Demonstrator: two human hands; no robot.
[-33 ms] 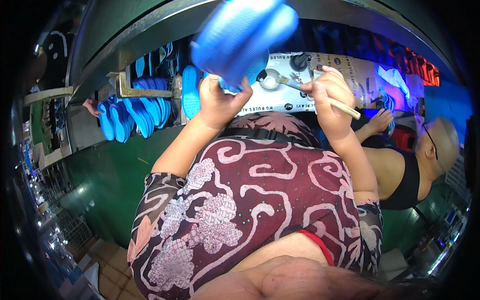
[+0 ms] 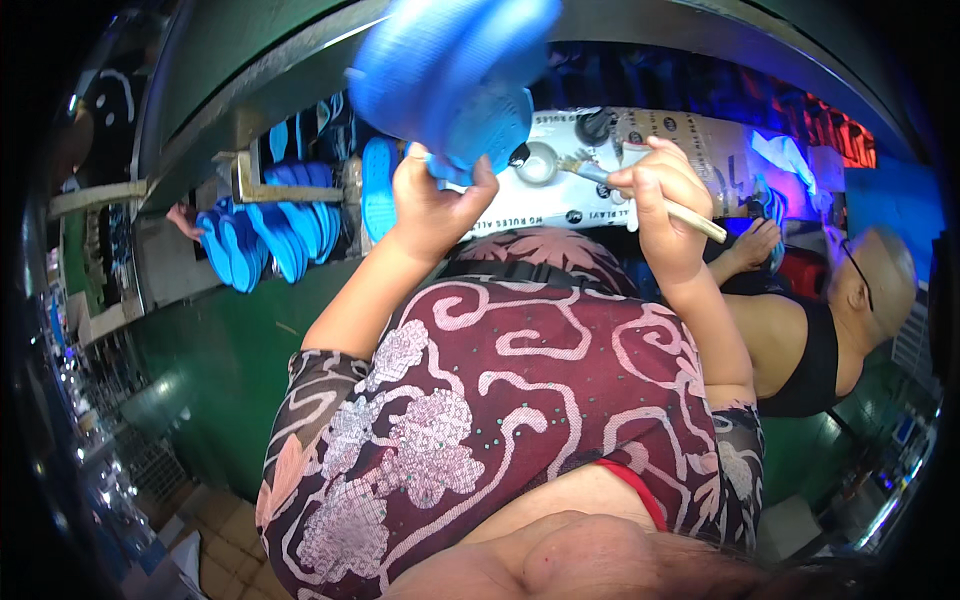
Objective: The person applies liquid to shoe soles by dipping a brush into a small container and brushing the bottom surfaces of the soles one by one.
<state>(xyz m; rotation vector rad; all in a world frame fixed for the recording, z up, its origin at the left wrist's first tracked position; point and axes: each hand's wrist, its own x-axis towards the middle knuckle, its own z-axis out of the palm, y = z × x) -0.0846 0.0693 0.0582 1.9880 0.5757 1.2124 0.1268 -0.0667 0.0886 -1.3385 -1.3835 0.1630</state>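
My left hand (image 2: 436, 198) is closed around the near end of some blue shoe soles (image 2: 445, 75), raised above the bench. Motion blurs their upper part, so I cannot tell how many there are. My right hand (image 2: 668, 205) grips a flat brush (image 2: 697, 221) by its pale wooden handle. The bristles point left, close to a small round dish (image 2: 538, 164) on the white printed sheet (image 2: 500, 212). The brush tip appears apart from the soles. Beside my left wrist lies another blue sole (image 2: 379, 188).
Several blue soles (image 2: 285, 240) lie in a row at the left, with another person's hand (image 2: 184, 219) at their far end. A metal rail (image 2: 290, 188) juts out there. A dark object (image 2: 597, 126) stands behind the dish. A co-worker (image 2: 800, 330) sits at the right.
The held soles have shifted left and tilted, showing more of the lighter blue one. The brush has drawn slightly right, away from the dish.
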